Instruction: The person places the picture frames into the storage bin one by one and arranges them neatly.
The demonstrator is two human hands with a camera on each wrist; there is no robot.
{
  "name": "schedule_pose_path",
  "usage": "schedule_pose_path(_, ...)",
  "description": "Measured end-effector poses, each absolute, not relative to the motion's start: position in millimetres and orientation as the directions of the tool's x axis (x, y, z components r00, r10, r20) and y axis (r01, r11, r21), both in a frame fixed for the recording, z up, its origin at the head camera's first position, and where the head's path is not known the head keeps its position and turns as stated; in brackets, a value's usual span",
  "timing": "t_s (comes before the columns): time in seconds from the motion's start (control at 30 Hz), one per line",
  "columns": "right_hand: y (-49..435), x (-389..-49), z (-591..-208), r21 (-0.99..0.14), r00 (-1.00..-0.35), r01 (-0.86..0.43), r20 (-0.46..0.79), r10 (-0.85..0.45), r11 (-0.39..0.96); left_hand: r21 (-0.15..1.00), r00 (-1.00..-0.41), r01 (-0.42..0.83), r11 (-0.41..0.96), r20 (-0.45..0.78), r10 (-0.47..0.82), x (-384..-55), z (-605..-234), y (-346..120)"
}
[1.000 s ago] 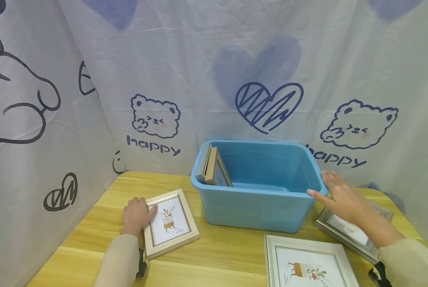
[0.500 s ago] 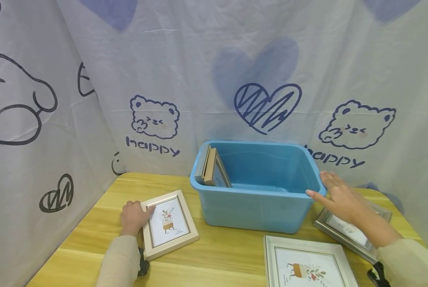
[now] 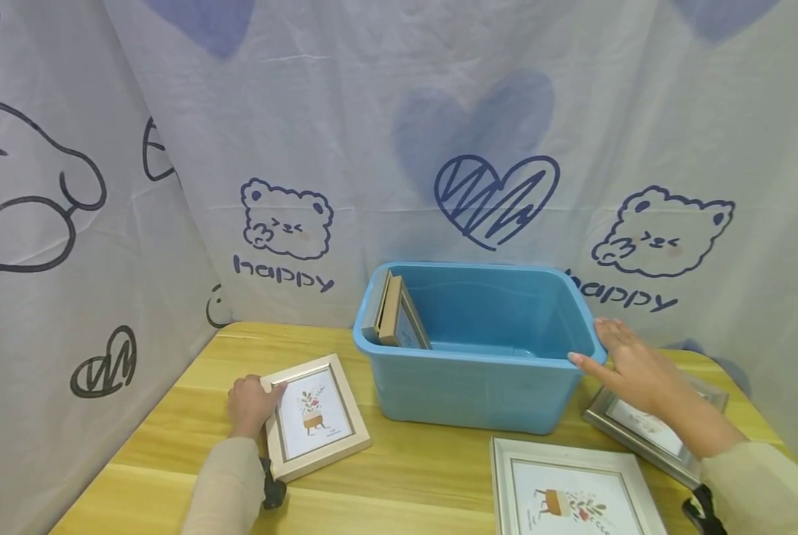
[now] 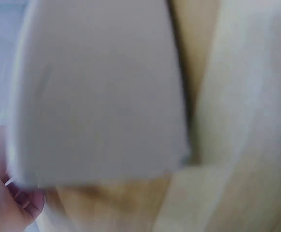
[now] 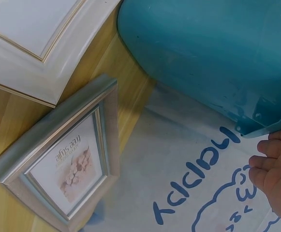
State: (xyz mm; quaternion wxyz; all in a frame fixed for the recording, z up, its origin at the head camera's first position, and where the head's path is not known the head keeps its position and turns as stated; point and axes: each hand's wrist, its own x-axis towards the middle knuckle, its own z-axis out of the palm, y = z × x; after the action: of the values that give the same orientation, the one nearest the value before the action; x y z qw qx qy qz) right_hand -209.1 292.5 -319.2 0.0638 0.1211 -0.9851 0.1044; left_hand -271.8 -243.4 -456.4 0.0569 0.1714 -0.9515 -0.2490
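Note:
At the left of the head view, my left hand [image 3: 248, 405] grips the left edge of a cream picture frame [image 3: 275, 438]. Its thumb lies over the top of the border. In the left wrist view the blurred pale frame [image 4: 101, 96] fills much of the picture, hiding part of the hand [image 4: 2, 193]. My right hand [image 3: 640, 375] holds the right front corner of the blue plastic tub [image 3: 472, 390]. The right wrist view shows its fingers curled at the tub's rim. Several picture frames [image 3: 399, 316] lean upright against the tub's left inner wall.
A large white picture frame [image 3: 506, 483] lies flat in front of the tub. Right of it, a silver-grey frame [image 3: 616, 427] lies partly under the right forearm. Printed cloth [image 3: 372, 134] hangs behind and left of the wooden table [image 3: 399, 475].
The head view has shifted slightly. The left hand and wrist have turned a little at the cream frame, whose near left corner sits slightly farther right. The right hand keeps its hold on the tub.

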Motion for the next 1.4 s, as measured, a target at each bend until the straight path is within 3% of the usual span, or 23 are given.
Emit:
schedule_pose_path(0.27,293.4,-210.0,-319.1,-0.2,-0.963,-0.25,0.151,-0.222,0.947,0.621,-0.94,-0.239,0.746,0.044,-0.338,-271.1,-450.4,-241.2)
schedule_pose_path(0.57,292.9,-209.2,-318.8,-0.2,-0.963,-0.25,0.15,-0.223,0.947,0.541,-0.955,-0.231,0.809,0.036,-0.296,-269.1,-450.2,-243.8)
schedule_pose_path(0.93,294.4,-209.1,-321.0,-0.212,-0.963,-0.252,0.154,-0.222,0.944,0.566,-0.945,-0.304,0.766,-0.077,-0.318,-266.8,-442.5,-237.6)
schedule_pose_path(1.4,292.6,-209.4,-319.2,-0.213,-0.964,-0.25,0.141,-0.223,0.944,0.65,-0.94,-0.297,0.699,-0.07,-0.334,-257.1,-430.9,-245.2)
